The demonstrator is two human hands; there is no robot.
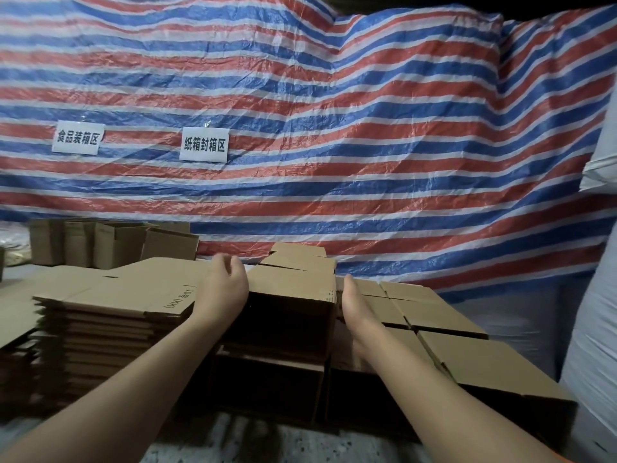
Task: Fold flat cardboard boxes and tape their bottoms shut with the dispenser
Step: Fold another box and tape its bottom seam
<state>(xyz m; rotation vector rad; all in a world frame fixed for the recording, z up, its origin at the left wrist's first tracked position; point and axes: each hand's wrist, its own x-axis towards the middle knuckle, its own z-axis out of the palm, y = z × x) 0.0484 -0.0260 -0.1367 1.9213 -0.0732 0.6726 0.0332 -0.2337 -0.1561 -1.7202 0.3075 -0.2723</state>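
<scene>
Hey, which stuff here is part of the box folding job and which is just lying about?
Job:
- open box between both hands
- left hand, right hand
- stack of flat boxes
- closed boxes on the right
- No tape dispenser in view.

Lying about:
- striped tarp
- two paper signs
- white sacks

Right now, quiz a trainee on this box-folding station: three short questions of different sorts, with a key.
1. True or false: the stack of flat cardboard lies to the left of the opened box between the hands.
2. Multiple choice: the left hand is at the opened box's A) left side B) right side C) underside.
3. Fill in: behind the station hangs a striped ____ carrying two white signs.

Key: 1 true; 2 A; 3 tarpaulin. The right hand lies flat against the box's right side. No tape dispenser is in view.
</scene>
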